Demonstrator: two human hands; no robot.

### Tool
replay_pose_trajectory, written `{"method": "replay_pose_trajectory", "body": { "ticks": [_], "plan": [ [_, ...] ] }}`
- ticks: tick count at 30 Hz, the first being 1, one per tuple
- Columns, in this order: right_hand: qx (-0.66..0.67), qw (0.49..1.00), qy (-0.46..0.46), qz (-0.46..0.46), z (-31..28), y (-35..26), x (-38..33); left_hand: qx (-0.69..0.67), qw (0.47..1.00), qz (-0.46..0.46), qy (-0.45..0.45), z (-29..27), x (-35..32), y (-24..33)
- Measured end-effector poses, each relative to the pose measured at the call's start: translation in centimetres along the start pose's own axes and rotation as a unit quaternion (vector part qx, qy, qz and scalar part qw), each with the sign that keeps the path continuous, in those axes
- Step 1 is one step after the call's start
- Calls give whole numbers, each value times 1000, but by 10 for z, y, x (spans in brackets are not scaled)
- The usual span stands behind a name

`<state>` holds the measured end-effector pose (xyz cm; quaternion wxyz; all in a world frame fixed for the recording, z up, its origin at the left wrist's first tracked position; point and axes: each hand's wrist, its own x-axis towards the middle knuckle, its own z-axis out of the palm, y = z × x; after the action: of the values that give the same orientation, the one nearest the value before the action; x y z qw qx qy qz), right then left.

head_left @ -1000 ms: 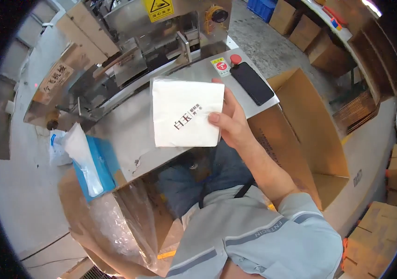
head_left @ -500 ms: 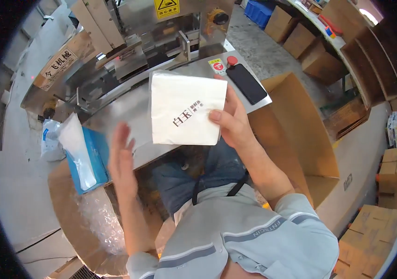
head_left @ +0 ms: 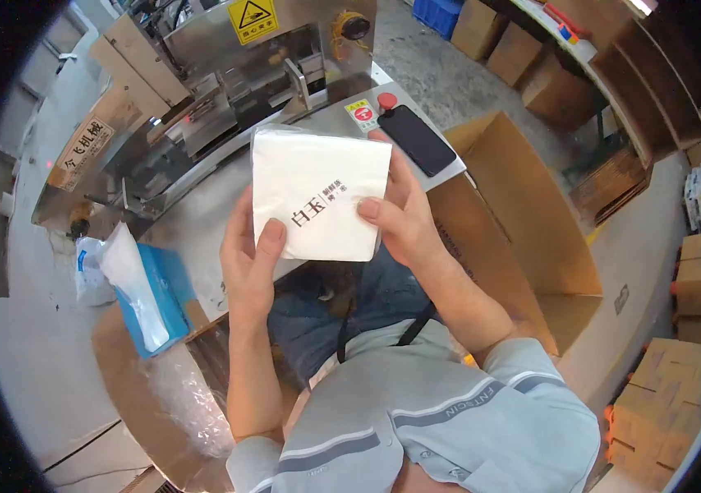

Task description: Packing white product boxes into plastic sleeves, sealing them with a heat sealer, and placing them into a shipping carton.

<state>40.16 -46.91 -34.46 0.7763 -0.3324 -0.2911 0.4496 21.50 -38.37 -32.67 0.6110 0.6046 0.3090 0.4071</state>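
A square white pack of paper napkins (head_left: 321, 168), with dark print on its face and clear film showing along its top edge, is held upright in front of me. My left hand (head_left: 253, 256) grips its lower left corner, thumb on the front face. On the right side, my right hand (head_left: 402, 215) holds the edge, its thumb also pressed on the front. The other fingers of both hands are mostly hidden behind the pack. Beneath it, the metal worktop (head_left: 194, 222) of a machine (head_left: 211, 123) is partly covered.
A black phone (head_left: 418, 141) lies by a red push button (head_left: 386, 100) at the worktop's right end. An open cardboard box (head_left: 535, 222) stands to the right. At left are a blue carton (head_left: 176, 316) with clear plastic bags (head_left: 130, 279) and another cardboard box (head_left: 116, 361) holding crumpled film.
My left hand has come in from the left and taken hold of the pack's lower left corner. My right hand keeps its grip. The view has shifted slightly.
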Motion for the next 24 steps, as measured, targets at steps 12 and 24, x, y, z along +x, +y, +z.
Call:
{"method": "replay_pose_trajectory", "body": {
  "ticks": [12,24],
  "plan": [
    [19,1000,23,-6,-24,-7,-1,32,999,-8,-33,23,15,2],
    [-253,939,230,-24,-153,-86,-14,360,918,2,-166,77,37,-65]
  ]
}}
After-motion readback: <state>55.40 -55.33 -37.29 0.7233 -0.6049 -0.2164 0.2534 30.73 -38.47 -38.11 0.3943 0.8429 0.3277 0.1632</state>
